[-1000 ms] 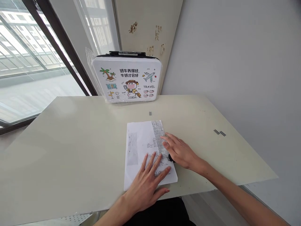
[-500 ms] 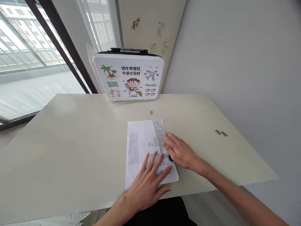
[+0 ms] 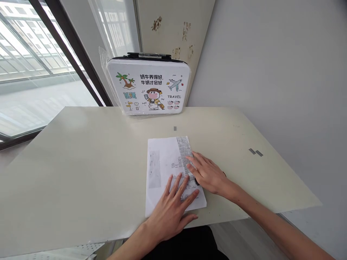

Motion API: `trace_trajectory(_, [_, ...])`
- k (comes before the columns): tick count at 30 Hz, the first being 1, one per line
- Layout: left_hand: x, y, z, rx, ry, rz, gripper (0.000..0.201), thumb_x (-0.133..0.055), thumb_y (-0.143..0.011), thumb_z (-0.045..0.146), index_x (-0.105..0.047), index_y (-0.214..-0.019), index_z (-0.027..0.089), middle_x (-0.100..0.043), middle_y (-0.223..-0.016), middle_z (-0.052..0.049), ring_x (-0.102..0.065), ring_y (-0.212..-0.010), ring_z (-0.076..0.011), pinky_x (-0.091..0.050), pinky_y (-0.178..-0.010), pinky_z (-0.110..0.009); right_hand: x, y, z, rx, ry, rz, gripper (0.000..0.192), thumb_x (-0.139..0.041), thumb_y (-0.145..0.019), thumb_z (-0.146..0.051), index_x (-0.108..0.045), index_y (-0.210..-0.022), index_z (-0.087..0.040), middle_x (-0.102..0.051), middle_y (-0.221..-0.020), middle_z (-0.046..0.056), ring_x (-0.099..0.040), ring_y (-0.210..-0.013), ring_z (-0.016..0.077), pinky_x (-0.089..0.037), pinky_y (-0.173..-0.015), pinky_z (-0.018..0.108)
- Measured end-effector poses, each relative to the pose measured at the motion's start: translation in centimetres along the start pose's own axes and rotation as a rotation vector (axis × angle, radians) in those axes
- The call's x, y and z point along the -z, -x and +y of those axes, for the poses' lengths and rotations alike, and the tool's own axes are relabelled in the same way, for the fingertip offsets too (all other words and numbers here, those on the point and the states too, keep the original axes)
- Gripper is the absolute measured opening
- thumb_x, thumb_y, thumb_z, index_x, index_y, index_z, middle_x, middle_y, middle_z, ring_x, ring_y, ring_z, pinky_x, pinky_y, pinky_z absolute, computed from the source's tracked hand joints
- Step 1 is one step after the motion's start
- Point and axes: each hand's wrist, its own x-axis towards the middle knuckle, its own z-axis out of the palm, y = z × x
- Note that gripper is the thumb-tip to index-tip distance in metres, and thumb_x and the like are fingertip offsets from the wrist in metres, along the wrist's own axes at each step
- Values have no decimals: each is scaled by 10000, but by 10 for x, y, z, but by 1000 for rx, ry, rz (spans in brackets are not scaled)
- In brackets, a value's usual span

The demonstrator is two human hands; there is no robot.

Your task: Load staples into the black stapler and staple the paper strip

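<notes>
A white printed sheet of paper (image 3: 162,162) lies flat on the pale table (image 3: 81,162), with a grey printed strip along its right edge. My left hand (image 3: 170,209) rests palm down on the sheet's near part, fingers spread. My right hand (image 3: 208,173) lies flat on the sheet's right edge, fingertips on the grey strip. A small dark object (image 3: 197,182) peeks out from under my right hand; what it is cannot be told.
A white cartoon-printed case (image 3: 148,86) in plastic wrap stands upright at the table's far edge against the wall. Small grey tape pieces (image 3: 255,152) and a grey chip (image 3: 175,128) sit on the table. A window is at left, a wall at right.
Both hands stay flat on the paper in nearly the same place. The view has shifted slightly.
</notes>
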Motion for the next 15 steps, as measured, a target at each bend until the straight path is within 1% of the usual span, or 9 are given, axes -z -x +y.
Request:
trace_trajectory(6, [-1, 0, -1, -6, 0, 42, 663, -544, -1055, 520, -340, -1637, 275, -103, -1756, -93, -107, -1599, -393, -162, -1281, -652, 0, 0, -3, 14, 77, -6, 642, -209, -1086, -601, -455, -1584, -279, -343, -1706, 63, -264, -1590, 291, -277, -1266, 514])
trace_trajectory(9, [-2, 0, -1, -7, -21, 41, 657, -522, -1060, 536, -351, -1633, 262, -113, -1754, -105, -119, -1598, -389, -169, -1285, -637, -3, -1, -5, 5, 138, -11, 625, -199, -1097, -560, -440, -1595, -271, -337, -1709, 67, -273, -1587, 288, -276, -1264, 510])
trace_trajectory(12, [-2, 0, -1, -7, -30, 35, 651, -512, -1063, 536, -353, -1632, 262, -121, -1753, -107, -121, -1598, -387, -179, -1284, -636, -8, -2, -5, 23, 205, 29, 592, -225, -1103, -516, -454, -1589, -267, -346, -1705, 83, -292, -1578, 300, -283, -1255, 517])
trace_trajectory(15, [-1, 0, -1, -3, -31, 33, 649, -511, -1065, 527, -338, -1637, 274, -135, -1752, -94, -119, -1600, -384, -197, -1278, -641, -14, -3, -5, 52, 252, 89, 551, -264, -1106, -463, -459, -1587, -278, -364, -1695, 95, -316, -1564, 324, -318, -1227, 538])
